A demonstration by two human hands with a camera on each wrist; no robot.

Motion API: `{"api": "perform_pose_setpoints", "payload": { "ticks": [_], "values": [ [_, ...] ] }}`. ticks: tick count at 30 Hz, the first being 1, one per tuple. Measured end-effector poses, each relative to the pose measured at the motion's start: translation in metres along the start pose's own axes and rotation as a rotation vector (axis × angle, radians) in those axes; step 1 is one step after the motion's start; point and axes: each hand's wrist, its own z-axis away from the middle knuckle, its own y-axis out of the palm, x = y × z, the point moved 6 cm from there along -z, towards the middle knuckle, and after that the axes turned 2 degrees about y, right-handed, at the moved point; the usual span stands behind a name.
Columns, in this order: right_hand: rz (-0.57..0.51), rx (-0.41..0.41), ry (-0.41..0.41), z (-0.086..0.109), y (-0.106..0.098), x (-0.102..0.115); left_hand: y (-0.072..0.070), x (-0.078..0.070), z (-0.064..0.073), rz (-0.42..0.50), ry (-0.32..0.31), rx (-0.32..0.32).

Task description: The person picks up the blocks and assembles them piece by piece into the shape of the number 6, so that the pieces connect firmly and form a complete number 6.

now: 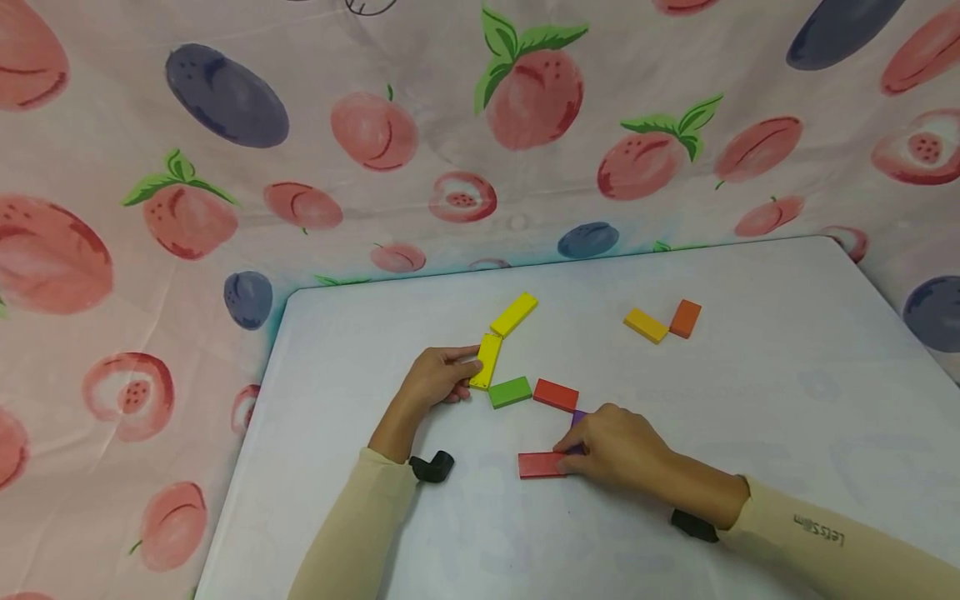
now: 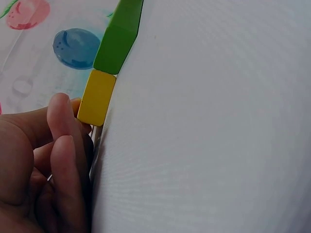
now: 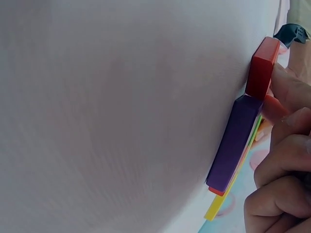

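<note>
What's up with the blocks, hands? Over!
Left hand touching nearer yellow block. Right hand pinching nearest red block. Head view: right hand partly hides purple block.

Head cam's looking forward and down at a white tabletop
Wrist cams are peering along it close-up; head and right-wrist are sharing a purple rectangular block

Soft, even light lay across the table, leaving faint shadows beside the sleeves. Both wrist views looked dimmer and greyer, with fine banding, darkened edges and deep shadow around the left hand.
</note>
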Motion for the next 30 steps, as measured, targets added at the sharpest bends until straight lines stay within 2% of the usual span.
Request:
{"api": "perform_pose_setpoints", "payload": {
  "ticks": [11,30],
  "values": [
    [-0.004,0.013,0.0,-0.0007,-0.0001,-0.0006,0.0001,-0.0006,0.0012,-0.016,-0.014,-0.004],
    [-0.001,0.025,-0.004,-0.0023,0.0008,-0.0021,0.0011,-0.0018,0.002,-0.003,0.005,0.003]
  ]
}}
